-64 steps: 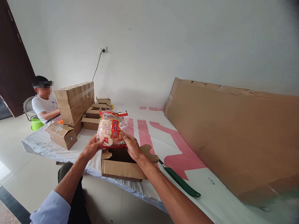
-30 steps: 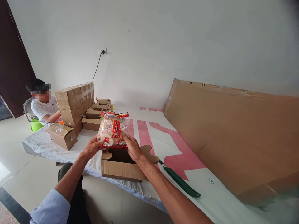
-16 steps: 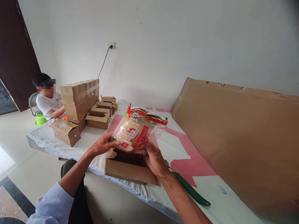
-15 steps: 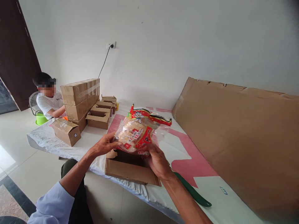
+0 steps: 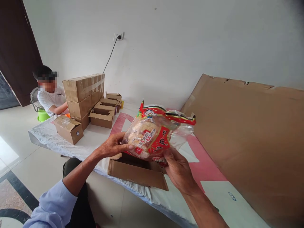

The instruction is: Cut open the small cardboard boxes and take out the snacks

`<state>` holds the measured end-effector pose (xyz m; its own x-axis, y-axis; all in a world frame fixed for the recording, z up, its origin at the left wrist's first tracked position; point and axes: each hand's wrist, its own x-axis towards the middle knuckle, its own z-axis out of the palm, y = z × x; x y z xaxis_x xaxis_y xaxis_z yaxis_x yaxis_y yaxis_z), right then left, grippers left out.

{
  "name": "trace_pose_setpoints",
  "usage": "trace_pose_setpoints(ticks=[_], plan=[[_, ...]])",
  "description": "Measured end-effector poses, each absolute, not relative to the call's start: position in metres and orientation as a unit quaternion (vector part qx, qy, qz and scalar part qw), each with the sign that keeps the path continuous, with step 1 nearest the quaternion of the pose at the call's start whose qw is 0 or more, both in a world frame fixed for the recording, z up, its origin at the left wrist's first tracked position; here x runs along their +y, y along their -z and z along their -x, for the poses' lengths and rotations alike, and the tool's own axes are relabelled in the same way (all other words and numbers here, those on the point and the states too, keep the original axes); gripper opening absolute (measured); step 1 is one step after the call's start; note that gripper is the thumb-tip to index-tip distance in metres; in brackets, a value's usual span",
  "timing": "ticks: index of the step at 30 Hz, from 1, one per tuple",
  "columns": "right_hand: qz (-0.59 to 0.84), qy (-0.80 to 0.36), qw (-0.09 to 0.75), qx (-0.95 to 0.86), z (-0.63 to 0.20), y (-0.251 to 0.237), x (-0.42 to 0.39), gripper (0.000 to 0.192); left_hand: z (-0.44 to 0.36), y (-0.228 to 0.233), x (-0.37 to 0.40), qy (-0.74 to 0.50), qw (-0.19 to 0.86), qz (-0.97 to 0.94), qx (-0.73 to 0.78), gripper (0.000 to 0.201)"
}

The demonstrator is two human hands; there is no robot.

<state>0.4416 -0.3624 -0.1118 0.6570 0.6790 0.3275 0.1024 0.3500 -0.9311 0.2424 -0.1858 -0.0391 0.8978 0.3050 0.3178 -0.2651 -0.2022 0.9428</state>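
A clear and red bag of rice crackers (image 5: 152,133) is held up between both hands, tilted, with its crimped top edge leaning to the right. My left hand (image 5: 116,145) grips its left side, thumb across the front. On the lower right corner, my right hand (image 5: 178,167) is closed with the thumb in front. Just beneath the bag stands an opened cardboard box (image 5: 137,173) at the bed's front edge; the bag hides part of its opening, so its contents cannot be made out.
Taped boxes (image 5: 80,91) are stacked at the left, with a single taped box (image 5: 68,129) before them. Several opened boxes (image 5: 102,118) stand in a row behind. A large cardboard sheet (image 5: 249,136) leans on the right wall. A co-worker (image 5: 51,98) sits at the far left.
Both hands have brought the bag of rice crackers to the right and nearer to me. My right forearm now covers most of the green-handled object on the bed.
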Motion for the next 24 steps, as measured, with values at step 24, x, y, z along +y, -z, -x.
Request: trace_pose_setpoints(ticks=[24], plan=[[0.749,0.066,0.440,-0.491,-0.529,0.028,-0.302,0.046,-0.232,0.069,-0.235,-0.075,0.109,-0.991,0.015,0.033]])
